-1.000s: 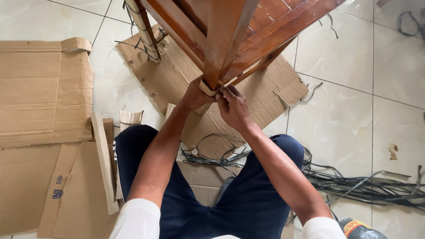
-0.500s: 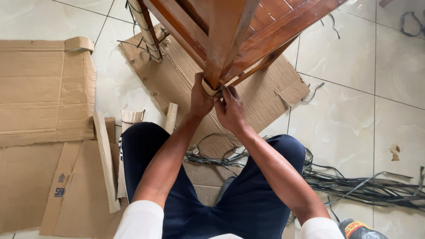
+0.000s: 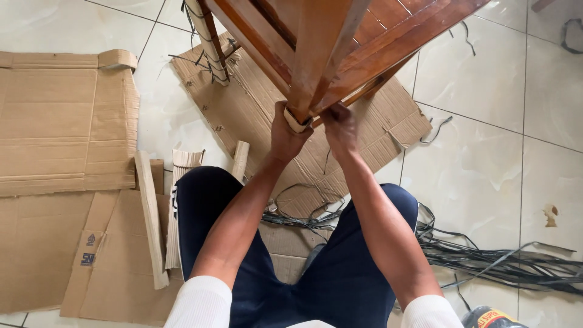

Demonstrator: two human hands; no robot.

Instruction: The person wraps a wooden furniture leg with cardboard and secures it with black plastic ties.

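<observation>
Head view looked straight down on a seated person, knees apart in dark blue trousers [image 3: 340,285], working at the end of a wooden furniture leg [image 3: 316,67]. Landmark for all places: that leg's lower end, capped by a pale band of cardboard wrap [image 3: 296,121].

Leg's long axis ran from the wrapped end up and slightly right, toward the top of frame, where it joined the rest of the reddish-brown wooden frame [image 3: 413,30]. The wrapped end pointed down toward the person's lap.

Left hand [image 3: 284,135] sat directly beneath and left of the wrap, fingers curled up around it, clenched on the band. Right hand [image 3: 340,129] sat just right of the wrap, touching the leg's underside; fingers bent in against the wood, but whether they pinched the band or only pressed the leg I could not tell. Both hands lay about equally near; the left was the one actually on the wrap.

Below the wrapped end, a flattened cardboard sheet [image 3: 255,115] lay on the tiled floor [image 3: 486,170]. Left of it, well apart, larger cardboard pieces [image 3: 61,121]. Lower right, a tangle of dark strapping bands [image 3: 498,261]. A second leg with loose pale wrap [image 3: 209,48] stood up-left.
</observation>
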